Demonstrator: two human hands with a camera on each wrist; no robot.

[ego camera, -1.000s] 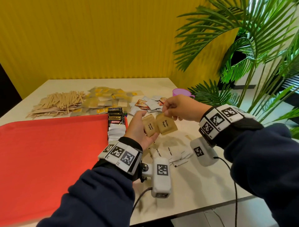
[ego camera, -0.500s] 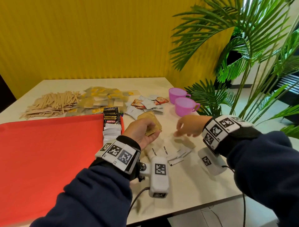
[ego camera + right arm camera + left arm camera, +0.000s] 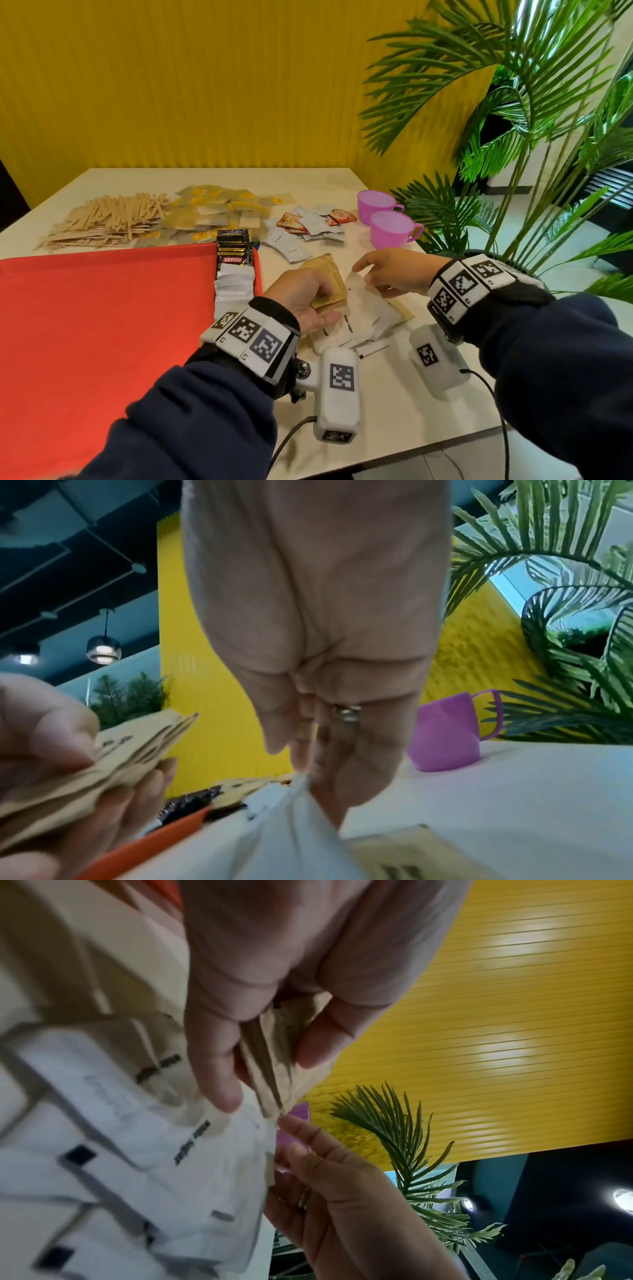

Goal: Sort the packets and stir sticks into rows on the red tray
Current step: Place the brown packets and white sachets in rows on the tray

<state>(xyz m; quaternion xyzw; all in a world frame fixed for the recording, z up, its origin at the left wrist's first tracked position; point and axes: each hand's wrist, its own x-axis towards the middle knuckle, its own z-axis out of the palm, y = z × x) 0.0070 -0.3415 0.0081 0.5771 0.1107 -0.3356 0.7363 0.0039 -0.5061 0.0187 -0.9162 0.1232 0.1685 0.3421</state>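
My left hand (image 3: 308,294) grips a small stack of brown sugar packets (image 3: 327,284) just right of the red tray (image 3: 102,325); the left wrist view shows thumb and fingers curled round that stack (image 3: 274,1053). Beside it my right hand (image 3: 363,270) pinches the top edge of a white sugar packet (image 3: 366,308) and lifts it off a few more white packets on the table. In the right wrist view its fingertips (image 3: 308,767) close on the white packet (image 3: 291,831). A brown packet (image 3: 404,853) lies under the white ones.
A row of black Kopiko packets (image 3: 233,248) and white packets (image 3: 234,291) lies along the tray's right edge. Behind the tray are stir sticks (image 3: 109,219), yellow-printed packets (image 3: 212,216) and creamer packets (image 3: 308,226). Two purple cups (image 3: 390,229) and a palm (image 3: 513,137) stand right.
My right hand let a brown packet go into the left hand's stack, dropped to the table and took hold of a white sugar packet. The left hand sank slightly.
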